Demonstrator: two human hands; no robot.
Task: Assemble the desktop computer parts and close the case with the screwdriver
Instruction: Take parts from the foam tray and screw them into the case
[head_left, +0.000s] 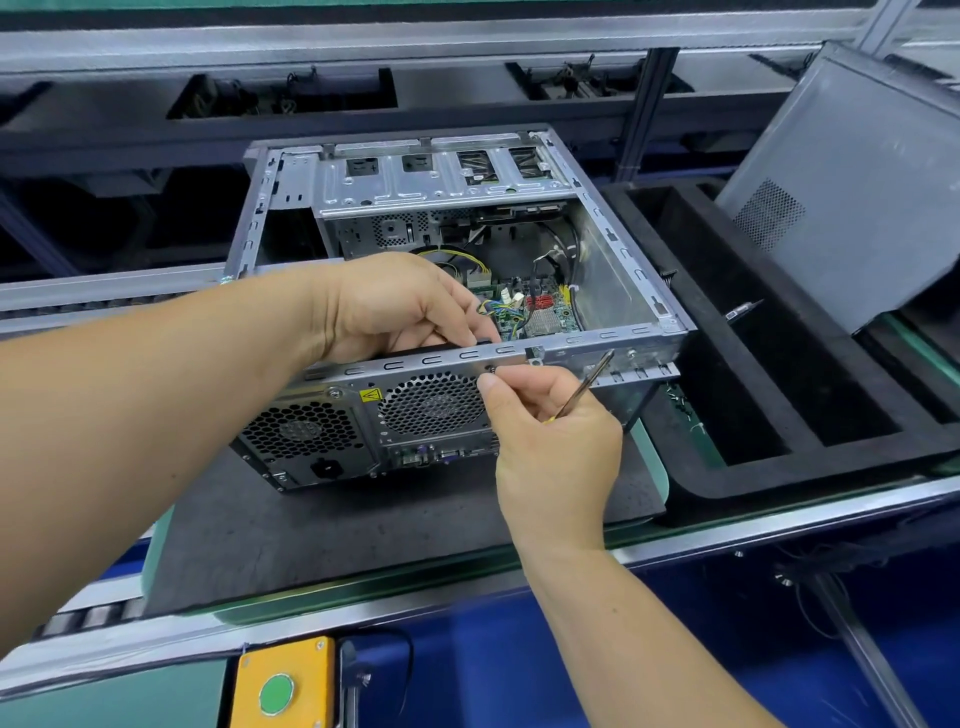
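An open silver desktop case (618, 260) lies on its side on a dark mat, rear panel toward me, with the green motherboard (545, 317) and coloured wires visible inside. My left hand (395, 306) reaches into the case over the rear edge and grips a black fan (457, 345) behind the round rear grille (434, 402). My right hand (550, 431) pinches a small screw (489, 368) against the rear panel at the grille's upper right corner, and the same hand holds a screwdriver (587, 382), its metal shaft pointing up and right. The grey side panel (841, 208) leans at the right.
A black foam tray (779, 374) with long compartments sits right of the case; a small tool (743, 310) rests on its rim. The dark mat (322, 525) lies on a green conveyor with aluminium rails. A yellow box with a green button (277, 693) is at the near edge.
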